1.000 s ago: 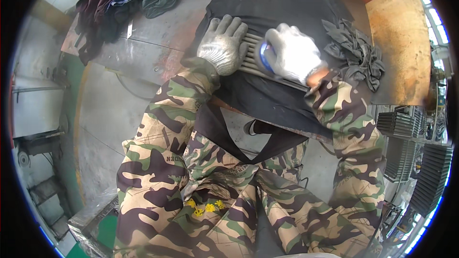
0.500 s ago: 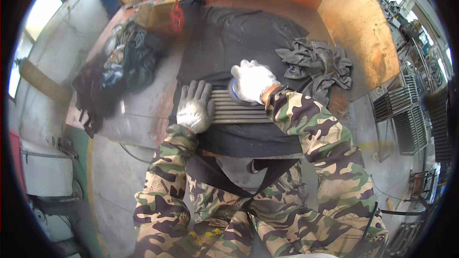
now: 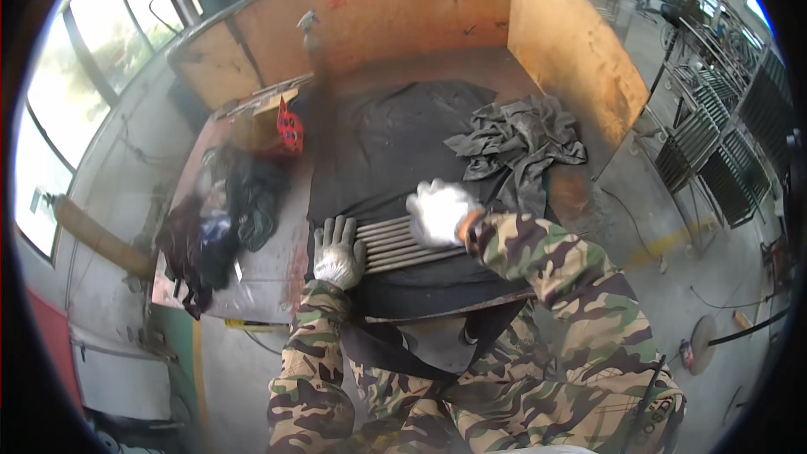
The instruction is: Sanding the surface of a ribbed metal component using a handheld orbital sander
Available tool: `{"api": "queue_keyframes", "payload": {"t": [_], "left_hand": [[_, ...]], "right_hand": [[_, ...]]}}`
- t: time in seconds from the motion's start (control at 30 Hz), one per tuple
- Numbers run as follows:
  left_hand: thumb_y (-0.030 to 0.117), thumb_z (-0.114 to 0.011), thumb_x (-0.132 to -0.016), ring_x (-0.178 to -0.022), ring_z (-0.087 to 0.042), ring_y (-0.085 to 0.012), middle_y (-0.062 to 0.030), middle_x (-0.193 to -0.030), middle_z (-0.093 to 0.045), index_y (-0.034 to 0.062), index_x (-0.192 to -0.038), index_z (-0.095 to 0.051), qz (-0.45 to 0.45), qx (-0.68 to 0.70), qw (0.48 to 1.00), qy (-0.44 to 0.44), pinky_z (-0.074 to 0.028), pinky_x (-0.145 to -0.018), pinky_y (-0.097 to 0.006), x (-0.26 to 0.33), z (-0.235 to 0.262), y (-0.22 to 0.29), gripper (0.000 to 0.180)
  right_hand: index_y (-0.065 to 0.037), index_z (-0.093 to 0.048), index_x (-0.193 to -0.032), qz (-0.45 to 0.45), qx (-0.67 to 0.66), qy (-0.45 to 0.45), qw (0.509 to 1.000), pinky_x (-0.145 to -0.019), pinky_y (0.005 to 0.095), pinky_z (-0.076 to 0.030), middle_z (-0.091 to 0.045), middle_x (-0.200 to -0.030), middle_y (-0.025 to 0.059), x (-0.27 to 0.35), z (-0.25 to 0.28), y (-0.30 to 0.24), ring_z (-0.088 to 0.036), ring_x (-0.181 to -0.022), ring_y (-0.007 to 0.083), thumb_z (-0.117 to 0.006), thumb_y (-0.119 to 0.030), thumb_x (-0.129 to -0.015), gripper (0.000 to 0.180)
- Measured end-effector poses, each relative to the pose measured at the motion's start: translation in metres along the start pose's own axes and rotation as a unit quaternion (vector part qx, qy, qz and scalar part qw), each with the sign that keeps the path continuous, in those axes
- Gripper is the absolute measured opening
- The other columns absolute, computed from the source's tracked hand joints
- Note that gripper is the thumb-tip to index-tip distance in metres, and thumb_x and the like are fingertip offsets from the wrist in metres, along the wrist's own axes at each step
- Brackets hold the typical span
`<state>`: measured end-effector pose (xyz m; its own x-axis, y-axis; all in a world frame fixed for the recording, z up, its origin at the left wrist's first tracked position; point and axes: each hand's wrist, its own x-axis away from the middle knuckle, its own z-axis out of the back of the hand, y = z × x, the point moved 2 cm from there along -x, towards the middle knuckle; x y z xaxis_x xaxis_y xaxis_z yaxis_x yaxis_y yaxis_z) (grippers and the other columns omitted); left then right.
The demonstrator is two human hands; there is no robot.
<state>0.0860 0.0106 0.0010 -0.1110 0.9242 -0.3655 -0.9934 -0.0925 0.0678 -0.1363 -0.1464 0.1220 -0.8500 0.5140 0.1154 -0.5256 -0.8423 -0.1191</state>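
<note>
A row of parallel grey metal rods [image 3: 391,247] lies side by side on a black cloth [image 3: 370,147] near the table's front edge. My left hand [image 3: 338,254], in a white and grey glove, rests flat with fingers stretched over the rods' left end. On top of the rods farther right is my right hand [image 3: 443,212], also gloved and blurred. Its fingers are curled around something pressed against the rods. That thing is mostly hidden under the palm; only a bluish-grey edge shows.
A crumpled grey rag [image 3: 525,139] lies at the cloth's far right, and a dark clothing heap [image 3: 252,202] at the left. A red item [image 3: 290,128] stands behind the heap. Orange-brown panels [image 3: 580,42] wall the table's back and right. Metal racks [image 3: 714,151] stand farther right.
The view has tilted up, so the table sits lower in it and its back panels show more. My right hand has shifted slightly nearer across the rods; my left hand stays put.
</note>
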Motion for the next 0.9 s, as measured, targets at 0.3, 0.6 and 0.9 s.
{"api": "queue_keyframes", "payload": {"t": [0.3, 0.6, 0.9], "left_hand": [[0.034, -0.054, -0.106, -0.148, -0.044, -0.0524, -0.0292, -0.158, -0.052, 0.0007, -0.153, -0.054, 0.059, 0.002, 0.995, -0.086, -0.032, -0.124, -0.061, -0.003, 0.001, -0.006, 0.058], [0.038, -0.052, -0.107, -0.157, -0.035, -0.0496, -0.0268, -0.167, -0.045, 0.002, -0.159, -0.049, 0.097, 0.005, 0.988, -0.124, -0.023, -0.13, -0.062, 0.001, 0.004, -0.005, 0.064], [0.056, -0.063, -0.1, -0.155, -0.035, -0.0543, -0.0309, -0.165, -0.044, -0.003, -0.16, -0.045, 0.053, 0.033, 0.989, -0.134, -0.026, -0.129, -0.062, 0.002, 0.029, 0.022, 0.086]], "right_hand": [[-0.003, -0.074, -0.115, 0.019, -0.023, 0.046, 0.999, -0.093, 0.0527, -0.061, -0.07, -0.12, 0.0238, 0.013, -0.017, 0.023, -0.07, -0.113, 0.0406, -0.063, -0.023, -0.092, 0.032], [-0.006, -0.075, -0.126, -0.031, -0.011, -0.016, 0.999, -0.102, 0.0472, -0.061, -0.071, -0.133, 0.0192, 0.005, 0.002, 0.029, -0.07, -0.127, 0.0356, -0.071, -0.016, -0.091, 0.036], [-0.011, -0.08, -0.109, -0.108, 0.035, 0.085, 0.99, -0.092, 0.049, -0.063, -0.077, -0.116, 0.0199, -0.034, -0.056, 0.088, -0.076, -0.112, 0.0388, -0.07, -0.025, -0.091, 0.025]]}}
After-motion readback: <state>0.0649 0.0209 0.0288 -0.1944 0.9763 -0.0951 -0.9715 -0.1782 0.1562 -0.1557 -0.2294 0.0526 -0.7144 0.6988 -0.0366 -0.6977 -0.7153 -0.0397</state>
